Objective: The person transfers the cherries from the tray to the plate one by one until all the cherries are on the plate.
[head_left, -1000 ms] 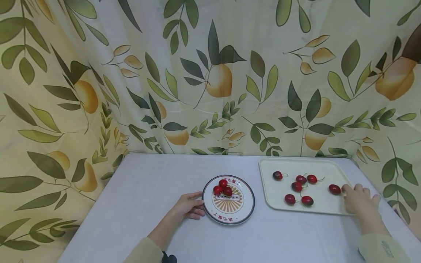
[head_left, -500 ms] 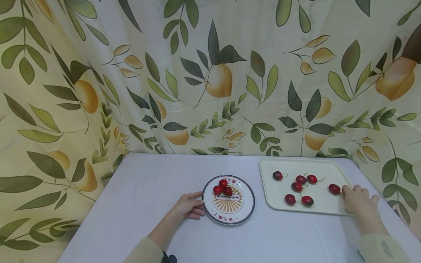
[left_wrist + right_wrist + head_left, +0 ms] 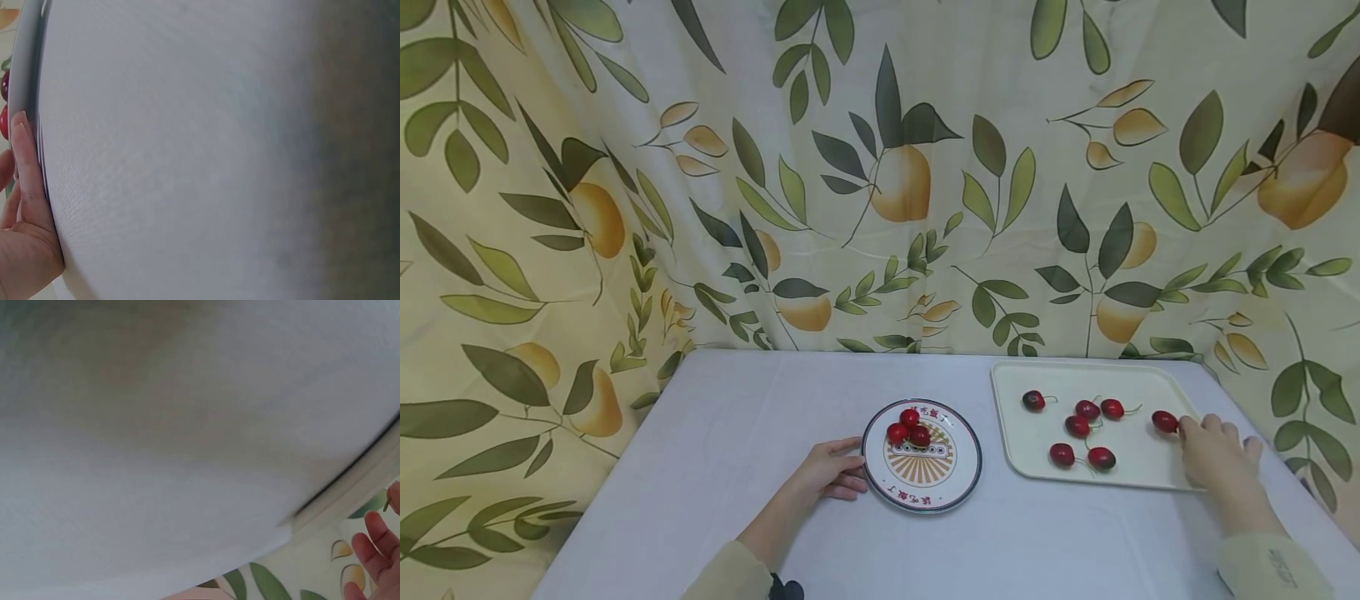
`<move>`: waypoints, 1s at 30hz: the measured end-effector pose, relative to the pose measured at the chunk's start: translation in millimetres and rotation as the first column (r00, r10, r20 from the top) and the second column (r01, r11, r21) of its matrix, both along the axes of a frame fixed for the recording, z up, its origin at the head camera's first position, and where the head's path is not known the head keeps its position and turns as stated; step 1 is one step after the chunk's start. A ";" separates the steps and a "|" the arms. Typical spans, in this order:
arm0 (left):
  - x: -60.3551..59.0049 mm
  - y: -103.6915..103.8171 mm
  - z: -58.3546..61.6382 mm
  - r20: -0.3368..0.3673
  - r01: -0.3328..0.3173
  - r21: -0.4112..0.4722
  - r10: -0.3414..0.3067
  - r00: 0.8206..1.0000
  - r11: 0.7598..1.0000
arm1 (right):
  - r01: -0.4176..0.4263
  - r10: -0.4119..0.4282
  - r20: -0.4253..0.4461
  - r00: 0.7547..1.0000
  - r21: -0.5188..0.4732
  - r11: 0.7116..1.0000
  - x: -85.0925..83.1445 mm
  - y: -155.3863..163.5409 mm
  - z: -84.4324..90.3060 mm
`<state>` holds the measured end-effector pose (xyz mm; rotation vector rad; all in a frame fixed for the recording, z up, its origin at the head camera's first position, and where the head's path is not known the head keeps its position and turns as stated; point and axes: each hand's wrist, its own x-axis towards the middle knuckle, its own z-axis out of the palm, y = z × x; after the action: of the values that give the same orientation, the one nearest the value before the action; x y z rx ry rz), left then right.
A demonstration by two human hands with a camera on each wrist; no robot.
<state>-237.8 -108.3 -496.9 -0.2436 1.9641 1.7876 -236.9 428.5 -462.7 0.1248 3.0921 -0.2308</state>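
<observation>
My right hand [image 3: 1217, 454] is over the right end of the cream tray [image 3: 1131, 475], thumb and finger pinching a dark red cherry [image 3: 1165, 422] by its stem. A short piece of that stem [image 3: 387, 502] shows by the fingertip in the right wrist view. My left hand [image 3: 830, 471] rests on the table with extended fingers [image 3: 28, 156] touching the left rim of a round plate [image 3: 958, 483]. The plate is white with a dark edge and printed characters. Three red cherries [image 3: 897, 433] sit together on its upper left part.
Several more cherries with stems lie on the tray, among them a cherry [image 3: 1033, 401] at its left and a cherry [image 3: 1101, 458] near its front edge. A white cloth [image 3: 760, 400] covers the table. Behind hangs a curtain [image 3: 880, 275] printed with fruit and leaves.
The cherry at my right hand has shifted slightly up and to the right, closer to the fingertips. The left hand and plate have stayed in place.
</observation>
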 end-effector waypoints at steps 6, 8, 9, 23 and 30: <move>0.2 0.4 0.7 -0.002 -0.004 -0.009 0.004 1.000 1.000 | -0.061 0.067 -0.164 0.984 0.042 0.997 -1.1 -19.3 7.4; 0.1 0.4 0.6 -0.001 -0.005 -0.011 0.005 1.000 1.000 | -0.069 0.078 -0.193 0.978 0.053 0.996 -2.9 -27.8 12.1; -0.1 0.5 0.3 0.000 -0.006 -0.011 0.006 1.000 1.000 | -0.070 0.080 -0.200 0.976 0.057 0.996 -4.0 -32.2 14.9; 1.2 1.7 2.4 0.003 -0.010 -0.015 0.010 1.000 1.000 | -0.153 0.191 -0.287 0.939 0.152 0.976 -12.6 -113.4 49.4; 0.7 1.0 2.0 0.012 -0.012 -0.027 0.013 1.000 1.000 | -0.258 0.308 -0.318 0.897 0.190 0.947 -14.4 -156.3 51.7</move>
<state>-237.1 -107.3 -494.9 -0.2760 1.9834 1.7640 -251.3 272.2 -411.0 -0.4083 3.4129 -0.0183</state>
